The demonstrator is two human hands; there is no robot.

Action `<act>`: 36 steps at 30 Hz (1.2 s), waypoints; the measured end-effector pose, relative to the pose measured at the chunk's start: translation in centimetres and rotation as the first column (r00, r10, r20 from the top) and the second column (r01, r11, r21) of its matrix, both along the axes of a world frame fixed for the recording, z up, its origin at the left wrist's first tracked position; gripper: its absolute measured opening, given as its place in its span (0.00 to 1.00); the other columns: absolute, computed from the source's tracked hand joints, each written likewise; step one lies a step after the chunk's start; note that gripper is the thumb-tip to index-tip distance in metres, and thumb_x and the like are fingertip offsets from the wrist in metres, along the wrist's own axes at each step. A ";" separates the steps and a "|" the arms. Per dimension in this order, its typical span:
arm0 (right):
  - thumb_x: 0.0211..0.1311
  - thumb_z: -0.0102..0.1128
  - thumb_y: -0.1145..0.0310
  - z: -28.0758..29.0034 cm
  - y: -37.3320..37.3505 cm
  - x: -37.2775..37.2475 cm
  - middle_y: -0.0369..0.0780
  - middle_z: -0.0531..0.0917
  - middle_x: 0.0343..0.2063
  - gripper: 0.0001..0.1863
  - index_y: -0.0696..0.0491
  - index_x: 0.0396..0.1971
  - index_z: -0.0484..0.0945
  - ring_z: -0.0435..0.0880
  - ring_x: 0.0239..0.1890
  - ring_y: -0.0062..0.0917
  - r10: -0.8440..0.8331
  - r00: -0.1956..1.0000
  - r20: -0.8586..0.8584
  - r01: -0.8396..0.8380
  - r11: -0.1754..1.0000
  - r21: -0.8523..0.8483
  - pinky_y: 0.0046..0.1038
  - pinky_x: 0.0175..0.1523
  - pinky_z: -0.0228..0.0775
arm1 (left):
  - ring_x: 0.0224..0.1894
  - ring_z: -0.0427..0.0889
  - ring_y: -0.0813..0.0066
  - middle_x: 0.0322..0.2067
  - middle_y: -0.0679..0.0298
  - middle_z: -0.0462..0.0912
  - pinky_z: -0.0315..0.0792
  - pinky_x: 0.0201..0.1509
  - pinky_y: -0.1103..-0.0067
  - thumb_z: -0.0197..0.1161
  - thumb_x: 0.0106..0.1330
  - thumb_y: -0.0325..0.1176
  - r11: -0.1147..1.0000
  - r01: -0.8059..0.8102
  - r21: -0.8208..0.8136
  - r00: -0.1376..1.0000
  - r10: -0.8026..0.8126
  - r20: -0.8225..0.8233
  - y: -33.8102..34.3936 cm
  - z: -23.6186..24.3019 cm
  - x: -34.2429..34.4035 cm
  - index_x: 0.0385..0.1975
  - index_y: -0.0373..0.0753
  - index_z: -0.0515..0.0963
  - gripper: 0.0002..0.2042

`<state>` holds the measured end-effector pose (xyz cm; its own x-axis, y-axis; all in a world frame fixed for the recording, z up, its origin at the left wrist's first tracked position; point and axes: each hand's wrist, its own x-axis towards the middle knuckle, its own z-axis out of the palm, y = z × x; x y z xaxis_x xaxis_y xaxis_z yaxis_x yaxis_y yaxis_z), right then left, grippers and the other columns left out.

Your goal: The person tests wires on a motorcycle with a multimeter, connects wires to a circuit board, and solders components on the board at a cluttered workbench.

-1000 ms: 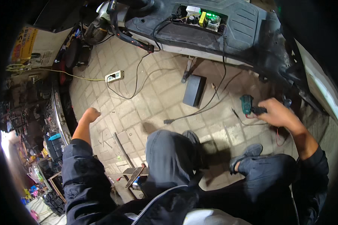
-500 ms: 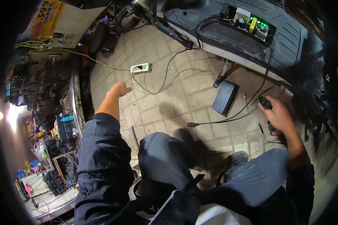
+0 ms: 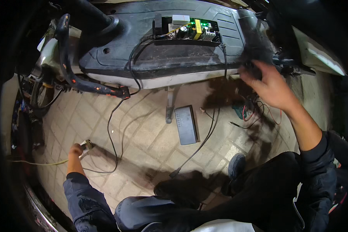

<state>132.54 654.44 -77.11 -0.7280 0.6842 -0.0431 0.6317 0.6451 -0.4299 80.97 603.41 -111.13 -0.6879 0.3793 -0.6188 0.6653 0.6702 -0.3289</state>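
Observation:
My left hand [image 3: 75, 150] is closed round a whitish power strip [image 3: 87, 145], whose end sticks out past my fingers above the paving. A pale yellow cord [image 3: 46, 163] runs left from it and a black cable [image 3: 113, 145] leads up to the scooter. My right hand [image 3: 267, 86], raised by the right end of the footboard, is closed on a short black cylindrical object [image 3: 253, 70], blurred against the dark background. On the footboard sits an opened charger [image 3: 189, 33] with an exposed circuit board and lit green lights.
The scooter footboard [image 3: 143, 54] spans the far side, its stand [image 3: 169, 108] reaching the paving. Below lie a black rectangular cover [image 3: 185, 125], a loose cable with a plug [image 3: 175, 173], and a green device [image 3: 239, 111] with red and black leads. My shoe [image 3: 236, 166] is nearby.
My left hand has gone from beside the power strip to gripping it. My right hand has risen toward the footboard with the black object. The view has swung right.

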 end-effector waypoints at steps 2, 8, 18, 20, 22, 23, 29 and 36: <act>0.60 0.59 0.60 0.2 1.2 -0.1 0.49 0.82 0.31 0.19 0.63 0.39 0.77 0.80 0.34 0.31 -0.043 0.999 -0.034 0.042 0.999 -0.013 0.29 0.43 0.70 | 0.36 0.85 0.64 0.37 0.53 0.84 0.76 0.38 0.70 0.55 0.62 0.34 0.927 -0.300 -0.223 0.917 0.345 0.200 3.2 -0.8 -1.1 0.37 0.33 0.81 0.12; 0.52 0.67 0.56 -1.8 7.7 -1.9 0.42 0.82 0.32 0.26 0.62 0.43 0.76 0.78 0.35 0.25 -0.106 0.993 -0.042 0.109 0.991 0.075 0.27 0.44 0.69 | 0.38 0.84 0.60 0.37 0.51 0.83 0.76 0.39 0.68 0.53 0.62 0.42 0.965 -0.058 -0.255 0.965 0.119 0.233 4.0 -1.9 -1.4 0.37 0.34 0.81 0.17; 0.35 0.78 0.53 -4.6 11.1 -4.1 0.40 0.77 0.44 0.48 0.56 0.59 0.66 0.74 0.44 0.25 0.051 0.998 -0.044 -0.052 0.998 -0.021 0.26 0.51 0.66 | 0.53 0.77 0.58 0.48 0.46 0.78 0.70 0.54 0.70 0.61 0.48 0.67 0.906 -0.422 0.044 0.897 0.424 -0.122 1.4 4.6 7.0 0.49 0.31 0.74 0.42; 0.34 0.79 0.52 -5.0 11.9 -4.1 0.42 0.76 0.47 0.52 0.55 0.62 0.62 0.74 0.46 0.26 0.060 0.998 0.014 -0.059 0.997 -0.041 0.27 0.52 0.67 | 0.55 0.75 0.57 0.49 0.44 0.76 0.70 0.55 0.70 0.61 0.47 0.67 0.861 -0.506 0.048 0.821 0.499 -0.278 4.9 10.2 13.0 0.53 0.31 0.72 0.43; 0.34 0.79 0.55 -5.7 13.2 -4.7 0.44 0.72 0.53 0.56 0.52 0.65 0.57 0.73 0.52 0.28 0.155 0.988 -0.009 -0.155 0.984 -0.090 0.27 0.57 0.66 | 0.57 0.73 0.56 0.52 0.43 0.74 0.68 0.57 0.68 0.66 0.50 0.57 0.973 -0.150 0.173 0.923 0.201 -0.329 4.3 10.5 15.1 0.54 0.30 0.70 0.39; 0.34 0.79 0.56 -6.1 13.3 -5.0 0.44 0.72 0.53 0.56 0.52 0.66 0.56 0.73 0.53 0.28 0.176 0.984 -0.031 -0.179 0.974 -0.140 0.27 0.58 0.66 | 0.57 0.73 0.56 0.52 0.44 0.74 0.67 0.58 0.67 0.68 0.50 0.50 0.910 -0.187 0.370 0.974 0.221 -0.051 7.1 14.1 16.4 0.54 0.30 0.70 0.36; 0.35 0.79 0.59 -7.6 14.9 -3.9 0.44 0.75 0.48 0.54 0.54 0.64 0.57 0.74 0.46 0.27 0.198 0.974 -0.113 -0.214 0.965 -0.153 0.27 0.51 0.68 | 0.60 0.68 0.69 0.59 0.55 0.68 0.66 0.60 0.72 0.72 0.45 0.29 0.398 -0.183 0.899 0.876 -0.349 0.333 33.2 30.4 22.1 0.64 0.34 0.57 0.43; 0.30 0.79 0.54 -6.2 13.9 -5.7 0.52 0.76 0.49 0.55 0.55 0.61 0.60 0.76 0.53 0.39 0.175 0.980 -0.095 -0.191 0.959 -0.211 0.32 0.56 0.66 | 0.65 0.56 0.49 0.63 0.52 0.58 0.53 0.63 0.50 0.77 0.31 0.51 0.635 0.427 0.644 0.846 -0.531 -0.038 45.3 29.2 20.2 0.67 0.36 0.49 0.60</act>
